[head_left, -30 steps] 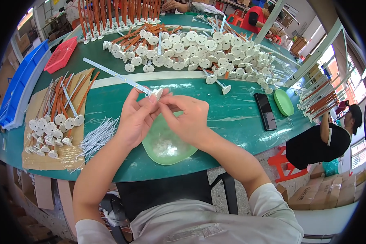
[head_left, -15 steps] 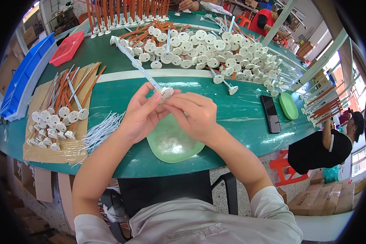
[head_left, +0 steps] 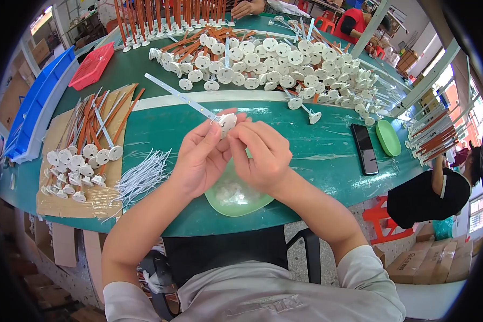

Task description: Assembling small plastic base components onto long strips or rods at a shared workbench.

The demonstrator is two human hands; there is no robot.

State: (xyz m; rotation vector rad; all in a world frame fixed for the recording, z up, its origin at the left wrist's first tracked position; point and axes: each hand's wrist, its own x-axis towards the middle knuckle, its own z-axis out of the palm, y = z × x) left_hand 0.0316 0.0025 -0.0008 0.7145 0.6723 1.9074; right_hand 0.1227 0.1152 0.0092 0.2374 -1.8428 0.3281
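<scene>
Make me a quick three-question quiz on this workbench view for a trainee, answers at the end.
1. True or false: the left hand holds a pale strip with a white disc at one end.
2. What lies on the cardboard sheet? A: red basket; B: disc-ended strips; C: blue bin.
3. What colour is the dish beside the black phone?
Key: 1 true; 2 B; 3 green.

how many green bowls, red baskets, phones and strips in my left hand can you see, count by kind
Green bowls: 2
Red basket: 1
Phone: 1
Strip in the left hand: 1
Total: 5
</scene>
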